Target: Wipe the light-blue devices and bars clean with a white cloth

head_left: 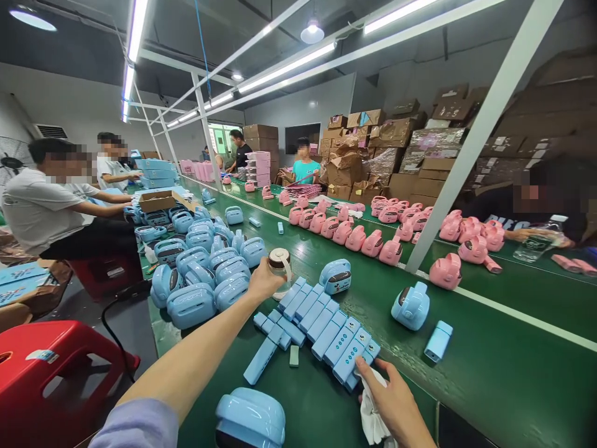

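My left hand (pixel 268 283) is closed around a small container (pixel 281 260) with a white-and-brown top and a pale handle; its contents do not show. In my right hand (pixel 392 398) a crumpled white cloth or tissue (pixel 372 414) is gripped, with the fingertips at the near end of a row of light-blue rectangular pieces (pixel 321 320). Small buttons and a dark figure are printed on the nearest pieces. Beside the row lies a loose blue piece (pixel 261 361), and near it a small pale-green block (pixel 293 356).
Blue rounded housings (pixel 191 305) crowd the left side, and another blue housing (pixel 252 414) sits close in front. Pink housings (pixel 342 233) line the far side beyond a slanting white post (pixel 480 137). A red stool (pixel 56 379) stands lower left. Several people work around the green table (pixel 504 373).
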Demonstrator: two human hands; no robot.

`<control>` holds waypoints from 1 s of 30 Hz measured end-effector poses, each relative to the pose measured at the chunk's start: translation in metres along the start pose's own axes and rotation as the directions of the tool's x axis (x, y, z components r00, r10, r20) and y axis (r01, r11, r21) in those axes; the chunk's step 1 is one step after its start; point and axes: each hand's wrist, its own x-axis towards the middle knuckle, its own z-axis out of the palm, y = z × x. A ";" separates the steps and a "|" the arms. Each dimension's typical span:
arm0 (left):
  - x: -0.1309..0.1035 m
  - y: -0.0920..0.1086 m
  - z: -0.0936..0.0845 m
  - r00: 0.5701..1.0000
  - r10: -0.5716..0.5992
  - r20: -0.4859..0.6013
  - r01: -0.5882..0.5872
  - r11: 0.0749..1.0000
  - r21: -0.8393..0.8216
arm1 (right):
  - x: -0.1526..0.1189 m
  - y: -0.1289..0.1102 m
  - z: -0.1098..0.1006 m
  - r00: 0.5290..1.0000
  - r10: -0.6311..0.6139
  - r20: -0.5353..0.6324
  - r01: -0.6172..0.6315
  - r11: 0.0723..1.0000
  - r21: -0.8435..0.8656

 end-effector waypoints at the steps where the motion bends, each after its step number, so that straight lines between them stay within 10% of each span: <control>1: -0.001 0.000 0.000 1.000 0.004 0.003 -0.004 1.000 -0.002 | -0.001 0.000 -0.001 1.000 0.000 -0.005 0.000 1.000 0.002; 10: -0.005 -0.002 -0.008 0.991 0.113 0.065 -0.113 0.994 -0.001 | -0.006 -0.001 -0.007 0.998 0.060 -0.016 -0.060 0.998 -0.014; 15: -0.059 -0.019 -0.042 0.971 0.199 0.128 -0.222 0.956 0.192 | -0.023 -0.005 -0.016 0.993 0.040 -0.109 -0.038 0.999 0.025; 21: -0.108 -0.056 -0.046 0.774 0.294 0.560 -0.520 0.800 0.299 | -0.049 -0.006 -0.010 0.987 -0.128 -0.093 0.136 0.987 0.083; 30: -0.083 -0.078 -0.034 0.664 0.420 0.619 -0.720 0.582 0.378 | -0.076 0.002 -0.015 0.984 -0.178 0.001 0.178 0.983 0.046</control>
